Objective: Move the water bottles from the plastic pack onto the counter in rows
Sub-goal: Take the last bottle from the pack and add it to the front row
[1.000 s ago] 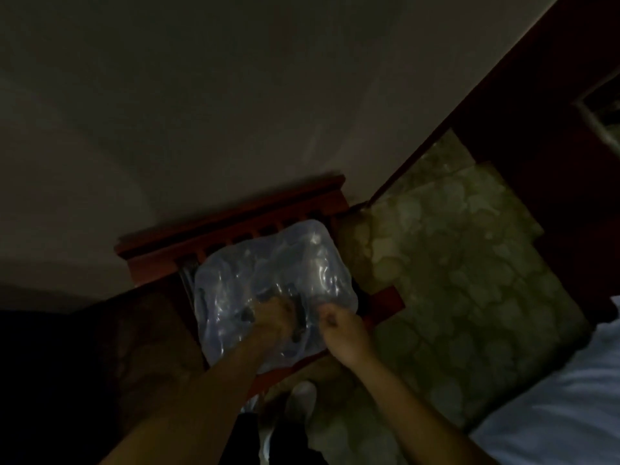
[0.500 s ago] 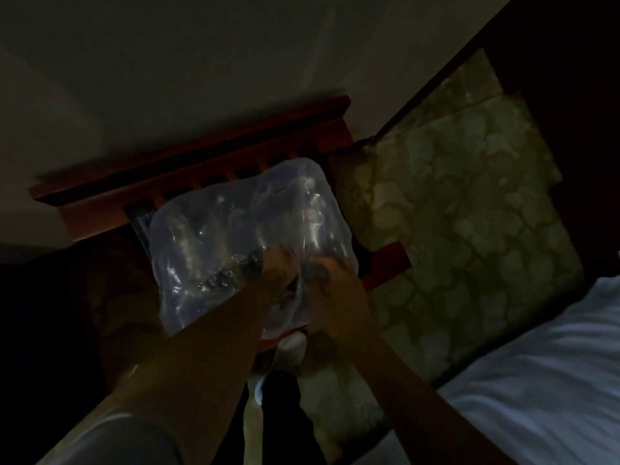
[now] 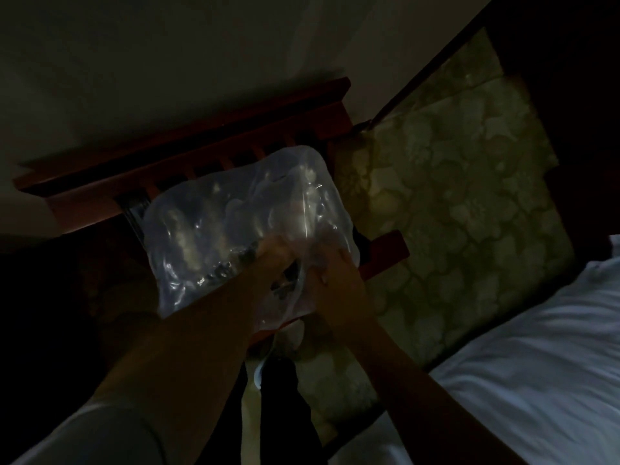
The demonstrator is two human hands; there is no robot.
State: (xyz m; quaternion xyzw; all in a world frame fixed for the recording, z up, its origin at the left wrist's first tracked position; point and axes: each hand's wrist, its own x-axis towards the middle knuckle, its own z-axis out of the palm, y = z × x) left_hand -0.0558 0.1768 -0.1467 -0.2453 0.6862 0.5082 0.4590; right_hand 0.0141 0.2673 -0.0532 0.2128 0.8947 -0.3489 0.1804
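A shrink-wrapped plastic pack (image 3: 235, 219) of water bottles sits low in the dim room, against a red-brown wooden frame (image 3: 188, 169). Several bottles show faintly through the clear film. My left hand (image 3: 273, 260) grips the film at the pack's near edge. Right beside it, my right hand (image 3: 335, 280) also pinches the film, at the near right corner. The two hands almost touch, and a dark gap in the wrap lies between them. No counter is in view.
A patterned green-beige carpet (image 3: 453, 203) lies to the right. White bedding (image 3: 536, 364) fills the lower right corner. A pale wall (image 3: 167, 62) rises behind the wooden frame. My shoe (image 3: 292, 333) shows below the pack.
The view has swung and closed in on the pack. Both hands stay at the pack's near edge and have drawn closer together on the film.
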